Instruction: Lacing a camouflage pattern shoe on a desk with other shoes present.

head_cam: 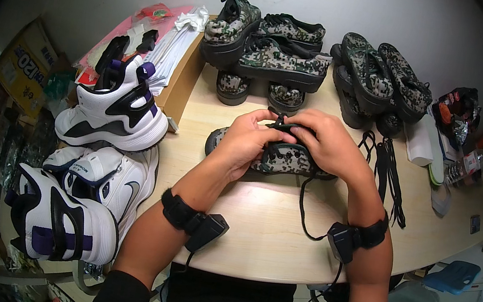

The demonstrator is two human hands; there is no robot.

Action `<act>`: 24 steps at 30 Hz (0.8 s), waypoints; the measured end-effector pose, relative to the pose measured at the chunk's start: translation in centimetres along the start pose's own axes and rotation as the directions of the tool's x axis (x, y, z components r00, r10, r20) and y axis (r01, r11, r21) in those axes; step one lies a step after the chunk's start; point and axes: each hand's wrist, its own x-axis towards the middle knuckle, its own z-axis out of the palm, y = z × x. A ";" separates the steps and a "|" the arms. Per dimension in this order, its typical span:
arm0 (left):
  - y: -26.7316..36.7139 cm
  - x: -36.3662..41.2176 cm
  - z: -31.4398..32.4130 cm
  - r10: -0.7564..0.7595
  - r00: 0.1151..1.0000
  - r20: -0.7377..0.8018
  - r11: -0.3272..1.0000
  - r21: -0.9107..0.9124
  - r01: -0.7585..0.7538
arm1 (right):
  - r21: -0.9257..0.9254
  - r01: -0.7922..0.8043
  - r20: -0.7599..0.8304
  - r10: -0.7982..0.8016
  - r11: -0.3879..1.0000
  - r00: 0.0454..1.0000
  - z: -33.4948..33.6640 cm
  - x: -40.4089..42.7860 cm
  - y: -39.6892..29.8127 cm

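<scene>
A camouflage canvas shoe [278, 159] with a black sole lies sideways on the pale wooden table [258, 228], its toe to the left. Both hands are on its upper. My left hand [247, 140] pinches black lace near the eyelets between thumb and fingers. Close against it, my right hand [329, 141] grips the shoe's opening and tongue edge, with its fingertips near the same lace. One loose end of the black shoelace [303, 207] hangs from the shoe and curves over the table towards my right forearm. The far side of the shoe is hidden by the hands.
More camouflage shoes [282, 63] are stacked at the back, with another pile [369, 76] to their right. Black laces [389, 178] lie right of my right hand. White sneakers [112, 108] and a cardboard box [181, 81] with papers stand left. A plastic bottle [469, 164] lies far right.
</scene>
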 end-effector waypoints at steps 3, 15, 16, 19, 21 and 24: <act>-0.2 0.3 -0.8 -0.026 0.996 0.088 1.000 0.002 0.026 | 0.060 -0.045 -0.040 0.047 0.997 0.998 -0.1 0.2 -0.7; -1.3 1.7 -3.0 -0.035 0.968 0.250 0.996 -0.067 0.054 | 0.068 0.269 -0.064 -0.264 0.961 0.962 0.2 0.3 -0.7; -1.2 1.7 -3.0 -0.032 0.961 0.274 0.998 -0.049 0.047 | 0.133 0.227 -0.102 -0.215 0.965 0.971 0.1 0.3 -0.7; -0.4 1.0 -2.5 -0.087 0.967 0.241 0.988 -0.104 0.115 | 0.438 0.186 -0.309 -0.047 0.880 0.950 -0.9 0.6 -1.1; -0.7 1.3 -2.2 -0.055 0.968 0.244 0.987 -0.131 0.089 | 0.611 0.361 -0.460 -0.055 0.705 0.886 -3.2 0.2 -1.7; -1.0 1.1 -2.8 -0.029 0.970 0.241 0.985 -0.157 0.068 | 0.693 0.571 -0.630 -0.015 0.441 0.776 -5.7 -0.3 -2.9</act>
